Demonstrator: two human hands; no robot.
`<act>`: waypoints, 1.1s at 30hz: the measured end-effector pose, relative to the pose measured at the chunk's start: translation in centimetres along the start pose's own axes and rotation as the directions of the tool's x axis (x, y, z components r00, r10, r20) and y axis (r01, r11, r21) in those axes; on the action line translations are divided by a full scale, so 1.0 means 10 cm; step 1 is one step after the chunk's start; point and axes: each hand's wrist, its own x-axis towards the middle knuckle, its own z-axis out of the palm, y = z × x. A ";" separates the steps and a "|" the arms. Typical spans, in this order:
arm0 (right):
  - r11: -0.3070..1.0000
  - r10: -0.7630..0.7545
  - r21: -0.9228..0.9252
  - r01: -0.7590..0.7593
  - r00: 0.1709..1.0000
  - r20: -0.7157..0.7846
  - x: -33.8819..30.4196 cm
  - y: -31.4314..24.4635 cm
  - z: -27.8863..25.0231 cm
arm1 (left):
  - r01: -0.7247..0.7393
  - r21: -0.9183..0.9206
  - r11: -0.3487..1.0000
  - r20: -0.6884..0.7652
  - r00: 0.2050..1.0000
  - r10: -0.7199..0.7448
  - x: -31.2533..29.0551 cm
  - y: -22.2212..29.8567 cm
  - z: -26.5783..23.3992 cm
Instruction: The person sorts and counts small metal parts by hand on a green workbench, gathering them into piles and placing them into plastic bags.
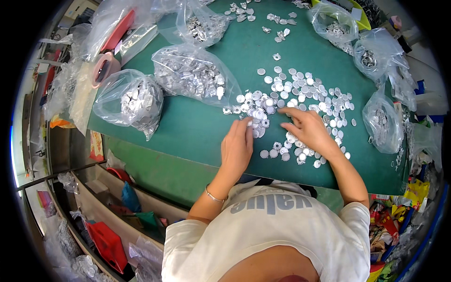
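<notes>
Many small silvery, scallop-edged metal discs (324,96) lie spread over a green tabletop (188,127). My left hand (236,144) rests at the near left of a denser heap of these discs (257,113), its fingers stretched out and their tips touching the heap. On the other side, my right hand (307,129) hovers over the scatter with thumb and index finger apart, pointing toward the heap. Nothing shows between its fingertips. More discs lie under and around the right palm, partly hidden by it.
Clear plastic bags of metal pieces stand on the left, one bag (192,75) nearest the heap and another bag (134,101) farther left. Further bags (383,122) line the right edge. Loose metal pieces (279,21) lie at the far side. Below left is an open drawer (105,188).
</notes>
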 end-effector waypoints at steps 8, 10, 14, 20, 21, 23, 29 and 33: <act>0.935 -0.205 -0.296 0.194 0.979 -0.007 0.13 0.19 0.18 | -0.034 0.151 0.988 0.167 0.986 0.009 0.18 0.00 0.02; 0.985 -0.129 -0.105 0.136 0.989 0.073 0.02 0.22 0.05 | -0.071 0.036 0.997 0.236 0.970 0.060 0.06 -0.01 -0.03; 0.996 0.074 -0.047 -0.075 0.997 -0.005 0.06 0.00 -0.10 | -0.035 -0.054 0.998 0.296 0.954 0.050 0.02 0.12 -0.09; 0.976 -0.156 -0.143 0.167 0.984 0.086 0.00 0.09 0.19 | -0.011 0.129 0.992 0.036 0.999 0.006 0.19 -0.08 0.06; 0.984 -0.139 -0.084 0.155 0.975 0.174 -0.04 0.07 0.11 | -0.042 0.166 0.985 0.046 0.998 0.034 0.18 -0.12 0.07; 0.997 -0.045 -0.044 0.056 0.976 0.211 -0.02 0.04 0.00 | -0.040 0.121 0.992 0.073 0.997 0.031 0.15 -0.13 0.06; 0.916 -0.262 -0.372 0.152 0.928 -0.264 0.25 0.10 0.40 | -0.017 0.068 0.998 0.054 0.998 0.014 0.16 -0.05 0.07; 0.815 -0.362 -0.549 0.186 0.903 -0.231 0.23 0.10 0.51 | -0.031 0.035 0.999 0.028 0.999 0.030 0.18 -0.08 0.08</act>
